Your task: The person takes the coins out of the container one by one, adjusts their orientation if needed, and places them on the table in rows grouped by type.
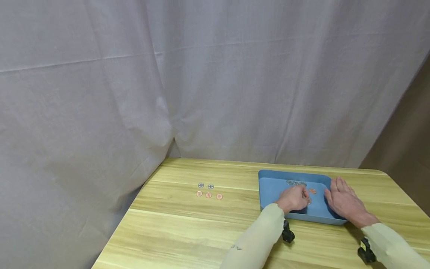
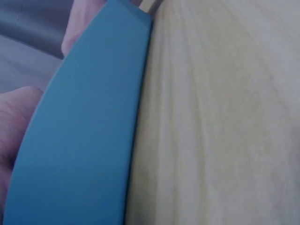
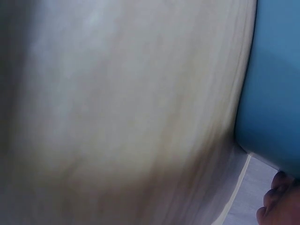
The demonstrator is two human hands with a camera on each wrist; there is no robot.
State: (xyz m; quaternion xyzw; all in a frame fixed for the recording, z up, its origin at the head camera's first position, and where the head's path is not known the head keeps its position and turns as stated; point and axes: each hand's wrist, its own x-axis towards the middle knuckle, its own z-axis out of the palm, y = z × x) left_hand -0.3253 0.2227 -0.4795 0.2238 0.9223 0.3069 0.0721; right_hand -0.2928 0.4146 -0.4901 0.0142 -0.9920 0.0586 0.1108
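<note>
At the near edge of the head view, two pale sleeves (image 1: pixel 258 239) are being worn, and a black wrist device (image 1: pixel 287 232) is being carried at each cuff. The near part of the wood-grained desk (image 1: pixel 188 239) is being crossed by the forearms.

Farther in, the near wall of a blue tray (image 1: pixel 315 217) is being reached over by the left hand (image 1: pixel 293 198). Its fingers are being bent downward inside the tray, with a copper coin (image 1: pixel 309 201) lying right at the fingertips. Whether the coin is being pinched cannot be told. In the left wrist view, the tray's outer wall is being shown close up, fingers being seen beyond its rim. The tray's right rim is being covered by the right hand (image 1: pixel 344 201), which is being laid open, palm down.

Well to the left of the tray, a row of three copper coins (image 1: pixel 208 195) is being borne by the desk. Inside the tray, a second copper coin (image 1: pixel 312 191) is being seen between the hands. Just behind the row on the desk, two silver coins (image 1: pixel 210 186) are being seen side by side.

Toward the tray's far wall, clustered silver coins (image 1: pixel 296 183) are being partly hidden by the left hand; their count cannot be read. Behind the desk, the background is being filled by a grey curtain (image 1: pixel 215 93).
</note>
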